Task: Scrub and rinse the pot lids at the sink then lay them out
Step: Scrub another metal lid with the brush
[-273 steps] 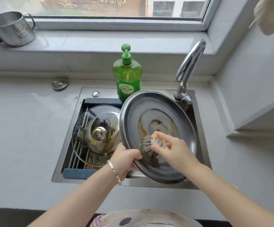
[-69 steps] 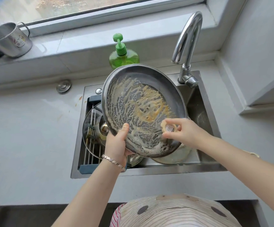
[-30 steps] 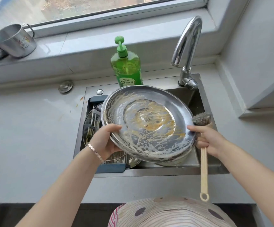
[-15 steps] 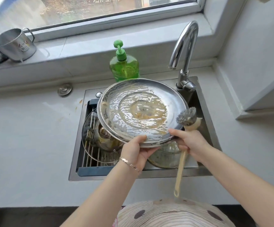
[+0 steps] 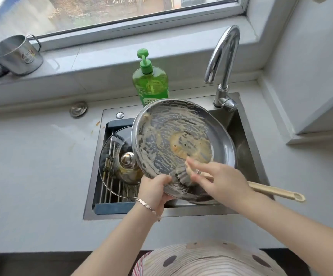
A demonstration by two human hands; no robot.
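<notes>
As the person bent over the basin, the left hand (image 5: 154,191) pinched the near rim of a wide, round stainless-steel pot lid (image 5: 181,136), thumb on the soapy inner face and fingers curled behind it. That grip held the lid tilted up above the sink. The right hand (image 5: 221,180) gripped a long-handled brush with grey bristles and a pale handle (image 5: 275,191) close to its head. Its fingers were too blurred to count. The bristles pressed on the lid's lower edge, just beside the left thumb.

Foam streaked most of the inner face, and an orange-brown greasy patch sat near the middle. I judged the scrubbing well along but not finished. That patch would want short, firm circles, with the left hand braced against each push. Turning the lid a little at a time would bring the whole rim under the bristles. Wide, thin and slippery, it looked likely to twist out of a one-point pinch, so holding it low over the basin seemed wise.

Below and to the left, a round glass lid with a shiny steel knob (image 5: 117,156) lay on a blue-framed wire drain rack (image 5: 111,206) inside the rectangular steel sink (image 5: 247,126). It looked greasy and, I guessed, unscrubbed. A green pump bottle of dish soap (image 5: 151,84) stood behind, beside a curved chrome tap (image 5: 223,56) with no water visibly running. The grey surface (image 5: 32,156) lay around them.
</notes>
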